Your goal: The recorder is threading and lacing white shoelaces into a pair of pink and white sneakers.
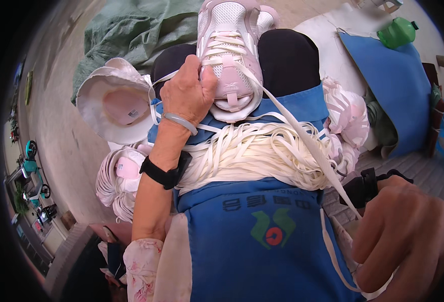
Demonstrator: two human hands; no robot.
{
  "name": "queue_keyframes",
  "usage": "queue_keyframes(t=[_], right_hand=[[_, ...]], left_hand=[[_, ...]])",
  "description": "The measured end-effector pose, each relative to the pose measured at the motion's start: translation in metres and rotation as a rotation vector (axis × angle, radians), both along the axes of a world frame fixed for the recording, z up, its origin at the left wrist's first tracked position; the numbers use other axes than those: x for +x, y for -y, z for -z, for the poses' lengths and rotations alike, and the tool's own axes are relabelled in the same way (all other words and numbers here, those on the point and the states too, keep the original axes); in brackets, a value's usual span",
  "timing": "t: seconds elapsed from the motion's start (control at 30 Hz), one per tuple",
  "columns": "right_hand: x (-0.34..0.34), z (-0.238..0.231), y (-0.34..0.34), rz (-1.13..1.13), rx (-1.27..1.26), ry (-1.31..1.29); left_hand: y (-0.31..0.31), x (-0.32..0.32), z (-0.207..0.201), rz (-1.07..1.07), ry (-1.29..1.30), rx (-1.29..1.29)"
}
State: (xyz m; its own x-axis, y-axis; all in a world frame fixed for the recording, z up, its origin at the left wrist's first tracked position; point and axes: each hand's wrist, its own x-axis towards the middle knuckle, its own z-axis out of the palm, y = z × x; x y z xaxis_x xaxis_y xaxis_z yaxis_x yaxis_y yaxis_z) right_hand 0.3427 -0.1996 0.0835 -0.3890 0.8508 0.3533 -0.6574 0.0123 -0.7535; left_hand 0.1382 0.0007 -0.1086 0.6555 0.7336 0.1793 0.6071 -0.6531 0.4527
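Observation:
A pale pink and white sneaker (pixel 232 80) rests between my knees, its tongue and heel opening toward me. Cream lacing crosses its front. My left hand (pixel 188 93) is closed on the sneaker's left side by the eyelets, thumb against the upper; its fingertips are hidden. From the sneaker's right side a cream shoelace (pixel 302 128) runs taut down to my right hand (pixel 408 236), which is closed around it at the lower right, large and near. A thick heap of loose cream shoelaces (pixel 252 156) lies across my lap on the blue apron (pixel 252 241).
White and pink shoe uppers lie in stacks at the left (pixel 121 171) and right (pixel 350 113). A round white piece (pixel 114 100) with a pink insole stands by my left knee. Green cloth (pixel 136 35), a blue sheet (pixel 390 85) and a green bottle (pixel 397 32) are farther off.

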Motion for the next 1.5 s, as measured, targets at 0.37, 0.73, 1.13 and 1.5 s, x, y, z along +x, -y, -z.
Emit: queue_keyframes(t=[0.37,0.73,1.13,1.5], right_hand=[[0.010,0.011,-0.009,-0.024,0.120,0.053],[0.012,0.007,-0.013,0.790,-0.077,1.200],[0.085,0.076,-0.012,0.914,-0.257,1.672],[0.025,0.128,-0.071,0.985,-0.082,1.395]], left_hand=[[-0.017,0.015,-0.006,-0.053,-0.219,-0.009],[-0.005,0.000,-0.028,-0.029,-0.052,-0.238],[-0.061,-0.137,-0.093,-0.332,0.480,-0.093],[-0.065,-0.194,-0.100,-0.731,0.985,0.007]])
